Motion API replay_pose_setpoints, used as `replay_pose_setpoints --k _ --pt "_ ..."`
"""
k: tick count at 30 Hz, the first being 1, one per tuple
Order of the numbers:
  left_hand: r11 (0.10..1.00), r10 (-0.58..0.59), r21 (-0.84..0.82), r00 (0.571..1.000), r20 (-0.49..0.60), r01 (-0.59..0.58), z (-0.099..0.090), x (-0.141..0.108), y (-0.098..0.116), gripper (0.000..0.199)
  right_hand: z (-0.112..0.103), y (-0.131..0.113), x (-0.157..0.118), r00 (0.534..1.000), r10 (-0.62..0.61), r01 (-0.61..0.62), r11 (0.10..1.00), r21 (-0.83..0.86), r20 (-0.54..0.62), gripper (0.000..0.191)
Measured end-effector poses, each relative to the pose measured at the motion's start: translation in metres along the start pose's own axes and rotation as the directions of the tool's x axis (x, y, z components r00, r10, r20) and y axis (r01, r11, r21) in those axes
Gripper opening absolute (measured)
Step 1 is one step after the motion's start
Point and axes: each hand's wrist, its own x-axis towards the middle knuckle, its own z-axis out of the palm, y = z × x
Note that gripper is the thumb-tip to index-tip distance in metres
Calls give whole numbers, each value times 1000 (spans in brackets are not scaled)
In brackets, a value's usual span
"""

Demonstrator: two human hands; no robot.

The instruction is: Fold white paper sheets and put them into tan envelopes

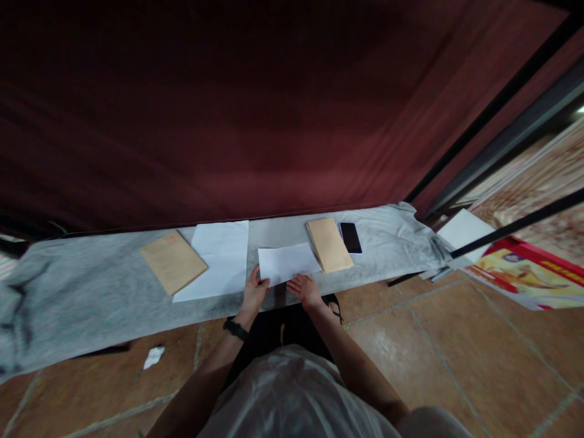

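Note:
A white sheet of paper [287, 261], which looks folded, is in front of me over the grey cloth. My left hand [255, 292] pinches its lower left corner between thumb and fingers. At the lower right edge of the sheet is my right hand [306, 291], palm turned up and fingers stretched out; whether they touch the paper is hard to tell. Just right of the sheet lies a stack of brown envelopes [331, 243], against its right end. Larger white paper [221, 258] with creases lies flat to the left, partly covered by another brown envelope pile [173, 261].
A dark-screened phone [351, 238] lies beyond the right envelopes. The narrow bench [114, 292] under its grey cloth runs along a dark red curtain [274, 152]. A red and yellow box [533, 274] stands on the right, near black poles. White crumpled tissue [154, 357] lies on the tiled floor.

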Motion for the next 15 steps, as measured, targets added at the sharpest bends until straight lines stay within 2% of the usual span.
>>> replay_pose_setpoints --k 3,7,11,15 --pt "996 22 84 999 -31 -20 -4 8 -5 68 -6 4 -9 994 100 -102 993 52 31 34" --pt "980 96 183 989 -111 -74 -6 9 -12 64 -11 3 -17 984 170 -174 982 79 58 32" --pt "965 104 252 987 -119 -71 -6 7 -15 66 -18 -5 -14 973 214 -220 973 67 89 29" --pt "958 135 268 985 -110 -101 -9 10 -13 66 -24 -14 -13 960 250 -253 967 5 126 34"
